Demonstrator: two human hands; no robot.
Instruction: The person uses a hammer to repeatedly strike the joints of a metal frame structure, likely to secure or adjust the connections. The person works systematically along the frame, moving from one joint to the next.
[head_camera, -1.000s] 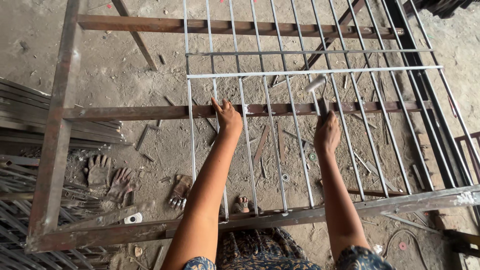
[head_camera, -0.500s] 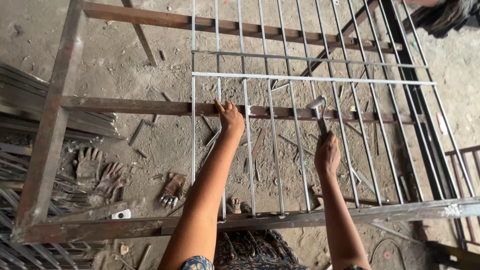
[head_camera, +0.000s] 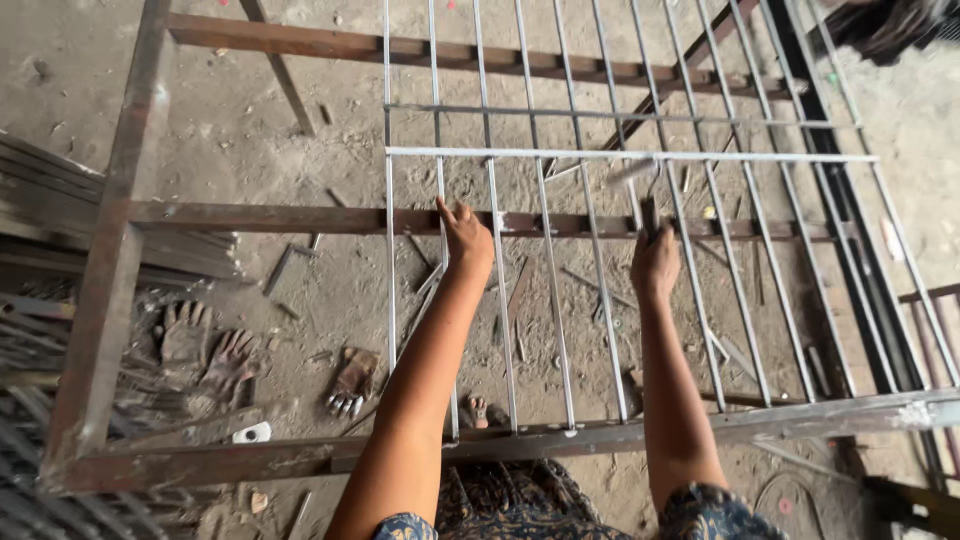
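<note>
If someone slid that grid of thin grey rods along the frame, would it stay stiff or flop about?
The rod grid would probably flex a little, since its bars are thin and long. Cross rods tie them, so it likely moves as one piece. It rests on the rusty frame under both hands, so sliding looks easier than lifting.

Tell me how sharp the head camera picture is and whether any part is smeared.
Head view: soft, even daylight, no glare; the left hand and grey rods read sharp; a pale blur smears above the right hand, whose held tool is indistinct.
</note>
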